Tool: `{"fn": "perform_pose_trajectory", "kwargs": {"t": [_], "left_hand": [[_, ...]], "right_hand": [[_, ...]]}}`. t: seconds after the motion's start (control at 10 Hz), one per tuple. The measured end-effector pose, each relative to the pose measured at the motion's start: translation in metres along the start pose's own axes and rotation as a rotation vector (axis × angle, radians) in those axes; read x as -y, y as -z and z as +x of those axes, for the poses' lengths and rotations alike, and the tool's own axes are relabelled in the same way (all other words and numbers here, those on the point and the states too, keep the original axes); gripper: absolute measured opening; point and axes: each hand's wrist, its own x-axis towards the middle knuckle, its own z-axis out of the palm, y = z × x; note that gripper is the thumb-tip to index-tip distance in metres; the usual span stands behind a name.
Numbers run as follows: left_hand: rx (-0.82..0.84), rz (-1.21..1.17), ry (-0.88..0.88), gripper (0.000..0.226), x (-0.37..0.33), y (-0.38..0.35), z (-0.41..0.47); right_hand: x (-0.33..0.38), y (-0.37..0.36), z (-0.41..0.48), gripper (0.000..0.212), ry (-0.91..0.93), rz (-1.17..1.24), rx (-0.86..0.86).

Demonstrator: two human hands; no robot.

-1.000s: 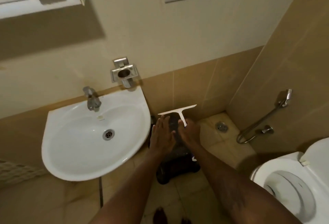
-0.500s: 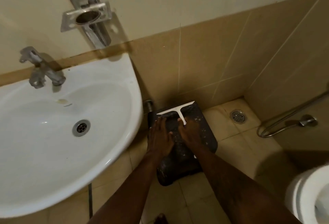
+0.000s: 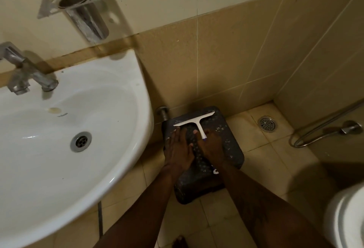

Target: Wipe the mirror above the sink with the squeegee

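Note:
A white T-shaped squeegee (image 3: 197, 122) lies on a dark patterned stool (image 3: 230, 149) on the floor, to the right of the sink (image 3: 59, 149). My right hand (image 3: 211, 149) covers the lower end of the squeegee's handle, thumb on its left side and fingers on its right. My left hand (image 3: 178, 152) rests flat on the stool just left of the handle, fingers spread, holding nothing. The blade points toward the wall. The mirror is out of view.
A chrome tap (image 3: 25, 78) stands on the sink's back edge, with a metal wall holder (image 3: 78, 3) above it. On the tiled floor are a drain (image 3: 266, 123) and a spray hose (image 3: 323, 131) at right. A white toilet (image 3: 346, 218) fills the lower right corner.
The view has dropped and closed in on the stool; the mirror frame and switch plate left the picture. Both hands stay on the stool by the squeegee handle.

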Motion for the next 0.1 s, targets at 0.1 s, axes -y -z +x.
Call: {"fn": "perform_pose_trajectory", "kwargs": {"t": [0.1], "left_hand": [[0.014, 0.002, -0.018, 0.068, -0.0121, 0.0214, -0.0081]], "right_hand": [[0.0161, 0.0202, -0.0111, 0.051, 0.015, -0.064, 0.035]]}}
